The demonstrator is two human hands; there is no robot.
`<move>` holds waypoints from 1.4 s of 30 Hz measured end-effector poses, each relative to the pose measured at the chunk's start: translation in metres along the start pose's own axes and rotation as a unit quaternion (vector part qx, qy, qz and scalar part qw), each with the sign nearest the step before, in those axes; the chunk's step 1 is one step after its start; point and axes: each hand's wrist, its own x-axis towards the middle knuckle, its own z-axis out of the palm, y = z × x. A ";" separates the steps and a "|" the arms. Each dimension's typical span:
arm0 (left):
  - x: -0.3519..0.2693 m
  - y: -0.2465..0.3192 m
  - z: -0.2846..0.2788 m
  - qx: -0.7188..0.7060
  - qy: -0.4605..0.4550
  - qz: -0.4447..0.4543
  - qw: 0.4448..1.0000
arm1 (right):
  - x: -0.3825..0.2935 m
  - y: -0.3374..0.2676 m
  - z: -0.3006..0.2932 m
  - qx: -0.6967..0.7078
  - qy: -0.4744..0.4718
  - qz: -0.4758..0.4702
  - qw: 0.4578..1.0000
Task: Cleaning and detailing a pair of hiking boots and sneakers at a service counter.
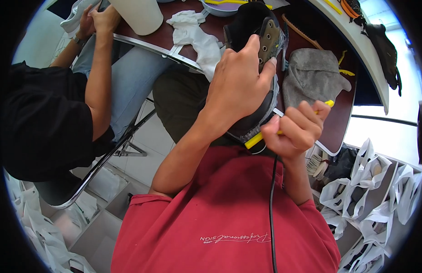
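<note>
My left hand grips a dark shoe with a brown eyelet panel, over my lap at the table's edge. The shoe's toe faces me and its laces are not seen. In my right hand is a yellow-handled brush, closed in the fist, with its end against the sole edge near the toe. The bristles are hard to make out. Just beyond my right hand lies a grey cloth. A white crumpled cloth lies beyond my left hand.
A co-worker sits at the left, holding a white shoe. On the dark red table are a white container, a basin and a wooden-handled brush. Shelves with white plastic bags stand at the lower right. A black cable hangs down my front.
</note>
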 end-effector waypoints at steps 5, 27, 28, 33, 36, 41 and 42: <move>-0.004 0.001 0.004 0.032 0.020 0.017 0.999 | -0.001 -0.014 -0.006 -0.068 0.025 -0.005 0.997; -0.008 0.003 0.008 0.013 0.030 -0.003 0.999 | -0.018 0.005 0.001 -0.075 0.128 0.120 0.982; -0.008 0.004 0.008 0.013 0.031 -0.002 0.999 | -0.018 0.006 0.002 -0.079 0.131 0.078 0.985; -0.008 0.005 0.005 0.003 0.003 -0.028 1.000 | -0.013 0.009 0.007 -0.023 0.142 0.020 0.989; -0.007 0.005 0.005 0.017 0.024 -0.012 0.999 | -0.012 0.015 0.008 -0.032 0.145 0.065 0.987; -0.007 0.004 0.006 0.006 0.011 -0.025 1.000 | -0.018 0.018 0.010 0.020 0.112 0.017 0.993; -0.008 0.004 0.006 0.008 0.009 -0.034 0.999 | -0.019 0.018 0.012 0.020 0.122 0.068 0.990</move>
